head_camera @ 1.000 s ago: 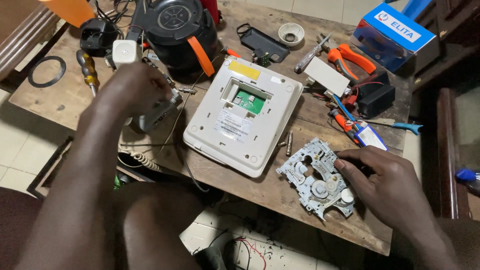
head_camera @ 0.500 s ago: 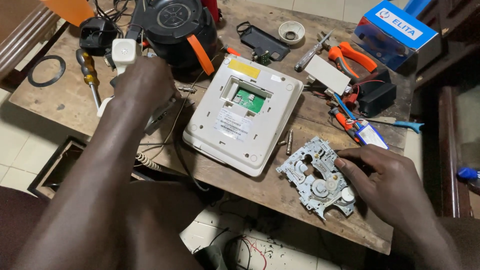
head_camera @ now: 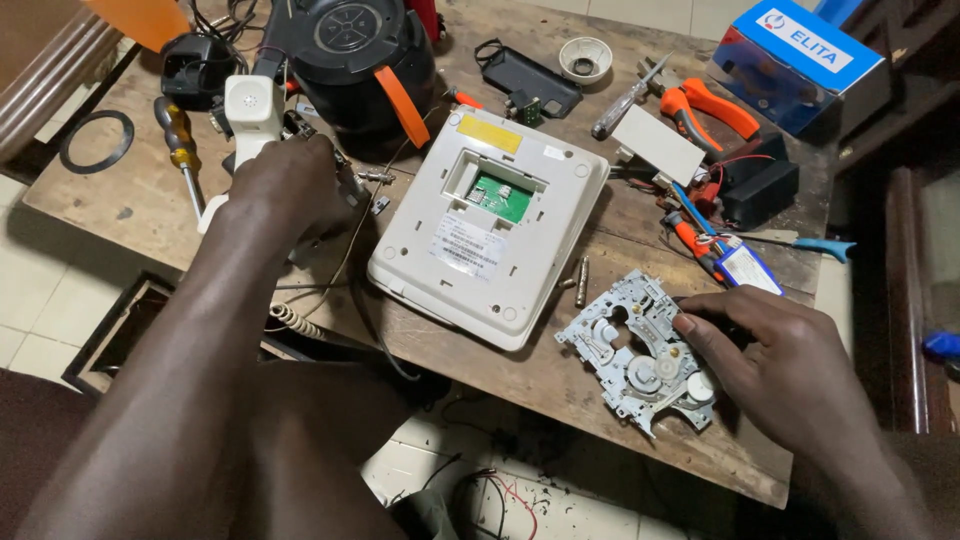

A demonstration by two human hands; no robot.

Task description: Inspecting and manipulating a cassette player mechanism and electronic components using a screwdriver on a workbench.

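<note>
Nearest, the right hand (head_camera: 790, 365) rests on the grey tape-deck mechanism (head_camera: 645, 352) at the front edge of the wooden table (head_camera: 560, 385); fingers (head_camera: 715, 325) loosely curled, pinching its right rim. Risk: the plate sits close to the table edge, so a sideways push could tip it off, and its small white rollers look fragile.

Middle: upturned white phone base (head_camera: 490, 235) with the green circuit board (head_camera: 500, 197) exposed. Loose metal pin (head_camera: 582, 281) beside it could roll off or short the board.

Further: left hand (head_camera: 285, 190) closed over something beside the white handset (head_camera: 250, 115); grip hidden, cannot tell what it holds. Coiled cord (head_camera: 295, 322) hangs over the edge under that forearm, so a snag could drag the handset or base.

Far: screwdriver (head_camera: 180, 140), orange pliers (head_camera: 710, 105) and black speaker (head_camera: 350, 55) crowd the reach path, easy to knock.
</note>
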